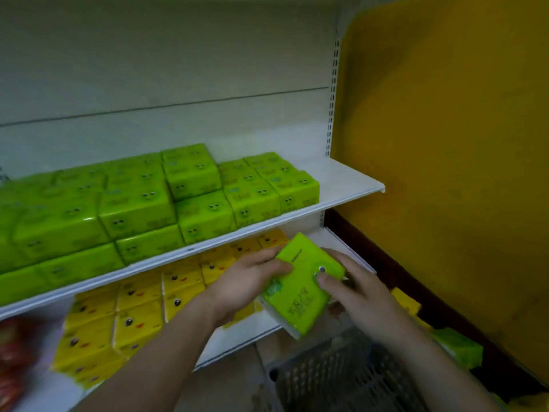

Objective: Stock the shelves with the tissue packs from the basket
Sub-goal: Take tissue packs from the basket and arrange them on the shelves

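Note:
A green tissue pack (300, 288) is held tilted between both hands, in front of the lower shelf and above the basket. My left hand (246, 281) grips its left edge with the thumb on top. My right hand (353, 289) grips its right side, thumb pressed on the face. The grey mesh basket (335, 379) sits on the floor at the bottom right, with green and yellow packs (457, 346) beside it. Stacked green packs (142, 203) fill the upper shelf (350, 185). Yellow packs (133, 310) lie on the lower shelf (237, 343).
The right end of the upper shelf, past the last green pack, is bare white. A yellow wall panel (445, 144) stands close on the right. Red packaging (15, 352) shows blurred at the far left.

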